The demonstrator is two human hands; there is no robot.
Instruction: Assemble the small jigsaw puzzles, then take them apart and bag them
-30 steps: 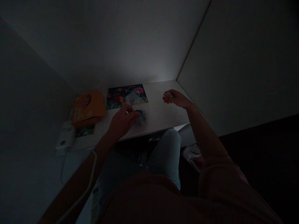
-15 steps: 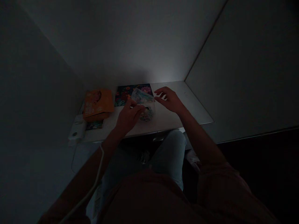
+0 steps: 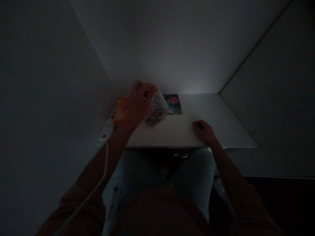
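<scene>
- The worktop [image 3: 221, 111] bears the orange packet [image 3: 120, 109] at its left and the patterned sheet [image 3: 173, 104], partly hidden.
- The clear bag [image 3: 157, 109], its contents blurred, has just been lifted and hangs over the worktop, seemingly carried by one hand alone.
- The left hand [image 3: 139, 104] pinches its upper edge between thumb and fingers.
- The right hand [image 3: 204, 131] has moved away from the bag, fingers curled; whether they grip anything cannot be told.

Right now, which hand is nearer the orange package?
Left. The left hand, pinching the clear bag, is just right of the orange package, partly hiding it; the right hand is much farther right.
</scene>
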